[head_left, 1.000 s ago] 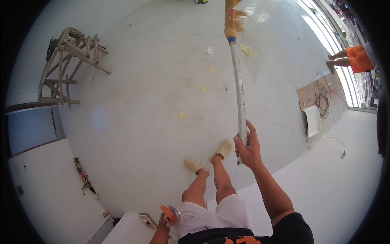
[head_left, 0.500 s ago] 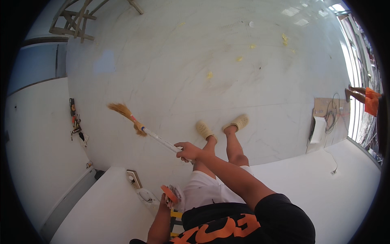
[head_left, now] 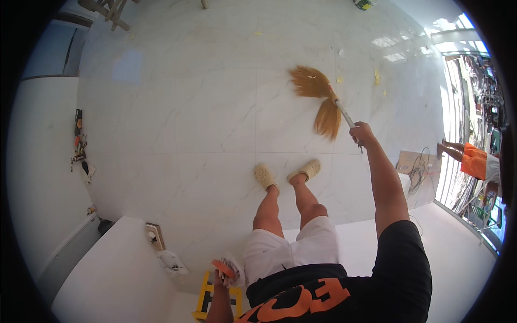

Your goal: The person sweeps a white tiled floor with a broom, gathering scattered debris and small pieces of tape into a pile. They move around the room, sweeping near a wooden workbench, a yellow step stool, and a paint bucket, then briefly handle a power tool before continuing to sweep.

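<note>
My right hand (head_left: 363, 134) grips the pale handle of a broom (head_left: 346, 114), out to the right with the arm stretched forward. Its brown straw bristles (head_left: 312, 82) are fanned out in two tufts over the floor. A few yellow scraps (head_left: 377, 76) lie on the tiles to the right of the bristles. Low by my left hip, my left hand (head_left: 218, 278) is closed around a whitish bundle (head_left: 232, 269) with an orange piece (head_left: 223, 267) on it. What exactly this bundle is, I cannot make out.
Tools (head_left: 79, 142) lie along the left wall. A yellow stool-like frame (head_left: 203, 301) stands by my left arm. Cardboard with a coiled cable (head_left: 419, 171) is at the right, near a person in orange shorts (head_left: 474, 161). Wooden legs (head_left: 110, 12) stand far left, a bucket (head_left: 363, 4) far right.
My right hand has swung the broom from the left across to the right and farther out, and its bristles have spread. My left hand still holds the bundle. Fewer yellow scraps show.
</note>
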Available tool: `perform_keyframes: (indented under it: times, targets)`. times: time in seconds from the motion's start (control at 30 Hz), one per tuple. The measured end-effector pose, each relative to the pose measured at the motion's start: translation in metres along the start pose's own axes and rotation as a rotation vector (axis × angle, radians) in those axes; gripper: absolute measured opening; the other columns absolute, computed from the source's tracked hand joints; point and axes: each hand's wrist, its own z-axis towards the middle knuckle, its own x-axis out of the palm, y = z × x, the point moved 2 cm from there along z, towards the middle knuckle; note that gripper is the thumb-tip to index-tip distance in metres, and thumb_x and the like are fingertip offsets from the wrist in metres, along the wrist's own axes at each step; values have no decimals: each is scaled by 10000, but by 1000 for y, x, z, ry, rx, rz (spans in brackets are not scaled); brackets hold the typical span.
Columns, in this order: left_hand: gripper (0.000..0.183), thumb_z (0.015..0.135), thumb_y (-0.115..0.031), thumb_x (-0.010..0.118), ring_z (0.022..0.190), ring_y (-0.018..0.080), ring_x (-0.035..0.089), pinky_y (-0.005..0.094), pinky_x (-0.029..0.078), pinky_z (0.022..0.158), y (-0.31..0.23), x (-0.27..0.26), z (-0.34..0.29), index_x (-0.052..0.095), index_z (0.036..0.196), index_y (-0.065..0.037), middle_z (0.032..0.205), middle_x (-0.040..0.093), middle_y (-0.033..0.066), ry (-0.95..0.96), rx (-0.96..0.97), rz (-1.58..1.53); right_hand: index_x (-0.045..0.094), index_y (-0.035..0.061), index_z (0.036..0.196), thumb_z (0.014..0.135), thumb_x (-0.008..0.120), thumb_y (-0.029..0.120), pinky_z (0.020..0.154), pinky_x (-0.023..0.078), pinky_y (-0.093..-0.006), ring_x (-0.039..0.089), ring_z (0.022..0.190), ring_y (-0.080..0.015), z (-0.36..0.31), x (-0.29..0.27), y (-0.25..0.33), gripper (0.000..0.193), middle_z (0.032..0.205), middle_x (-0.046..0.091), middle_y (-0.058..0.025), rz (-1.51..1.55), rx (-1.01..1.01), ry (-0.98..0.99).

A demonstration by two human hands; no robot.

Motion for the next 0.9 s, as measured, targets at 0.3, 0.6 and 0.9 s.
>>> perform_keyframes:
  times: [0.3,0.6,0.9]
  targets:
    - [649,1032,-536,283,338,207,506,335,506,381,18,35,35,586,632,-125,436,531,56,-221,277,-59,536,-56,1047,879,597,44,427,391,-277,507,549,-136,-38,-79,85,206,738,549,-75,699,-230,-322]
    - [433,945,-510,593,499,241,635,462,575,780,25,73,68,707,906,-94,610,675,84,265,238,-83,485,59,1007,966,558,90,522,414,-261,467,639,-98,-195,29,196,90,830,488,-32,847,-574,-43]
    - [644,854,-413,776,1142,311,629,452,524,1011,99,103,29,549,1337,-52,1264,629,167,-57,159,-240,281,19,1550,954,537,4,457,418,-237,468,546,-74,-365,254,157,649,732,514,-10,194,-416,903]
